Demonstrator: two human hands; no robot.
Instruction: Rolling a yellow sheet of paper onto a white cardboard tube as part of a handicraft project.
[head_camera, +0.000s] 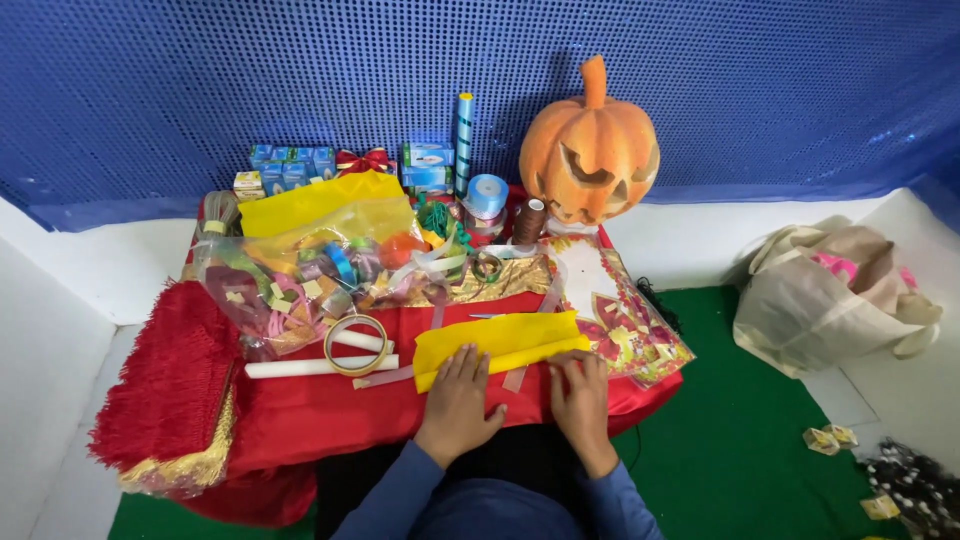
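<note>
Pressing flat on the red cloth (330, 410), both hands are laid at the near edge of the folded yellow paper (498, 345); the left hand (458, 400) and right hand (580, 395) are held with fingers together and extended, clamped on nothing. Even downward pressure along the fold would likely be needed for a sharp crease. Little open room is left: a tape ring (356, 344) lies just beside, a carved pumpkin (590, 150) behind

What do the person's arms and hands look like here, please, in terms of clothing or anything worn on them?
Both arms wear long blue sleeves reaching to the wrists. The left hand and right hand are bare: no gloves, and no rings, watch or bracelet can be seen from this view.
</note>
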